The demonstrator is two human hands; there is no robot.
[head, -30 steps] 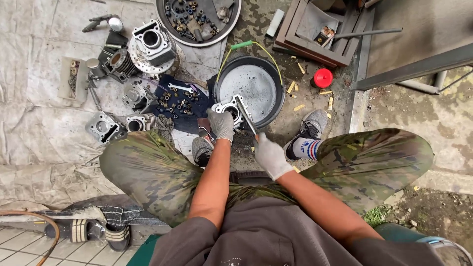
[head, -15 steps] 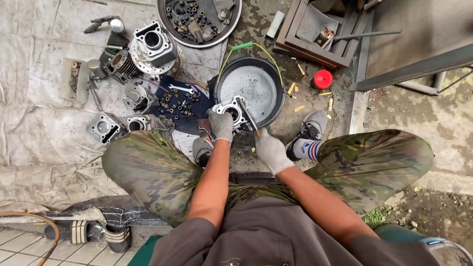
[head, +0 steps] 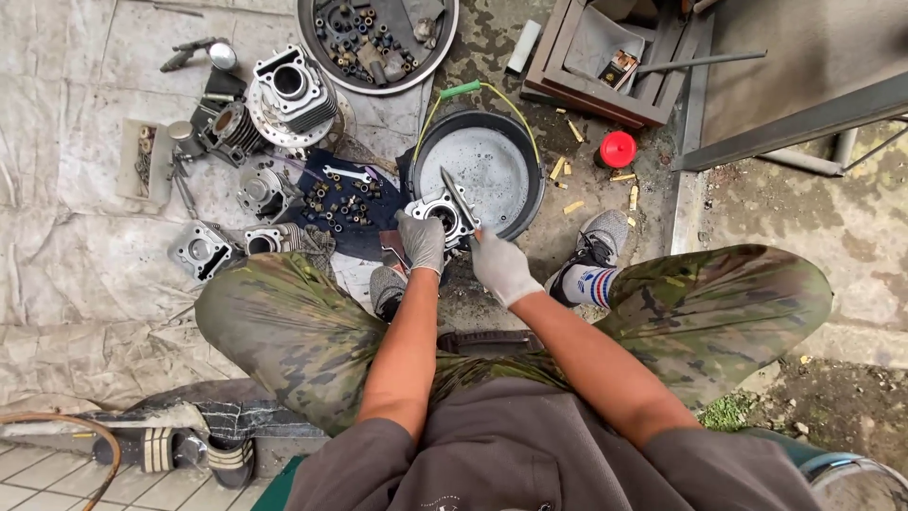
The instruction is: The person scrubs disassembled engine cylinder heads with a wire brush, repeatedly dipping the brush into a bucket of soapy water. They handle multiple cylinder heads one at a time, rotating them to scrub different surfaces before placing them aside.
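My left hand (head: 422, 240), in a grey work glove, grips a small metal engine part (head: 437, 210) with a round bore, held over the near rim of a black basin (head: 522, 156). My right hand (head: 500, 268), also gloved, holds a thin flat metal blade (head: 457, 196) whose tip lies across the top of that part. Both hands are close together between my knees, above my grey shoes.
Several finned engine cylinders (head: 288, 95) and casings (head: 200, 251) lie on a pale sheet at left. A dark cloth (head: 343, 199) carries bolts and a wrench. A round tray of small parts (head: 376, 38) sits at top, a wooden crate (head: 605, 57) and red cap (head: 618, 149) at right.
My hands and the engine part stay over the basin's near rim. The blade has shifted slightly across the part. Nothing else has moved.
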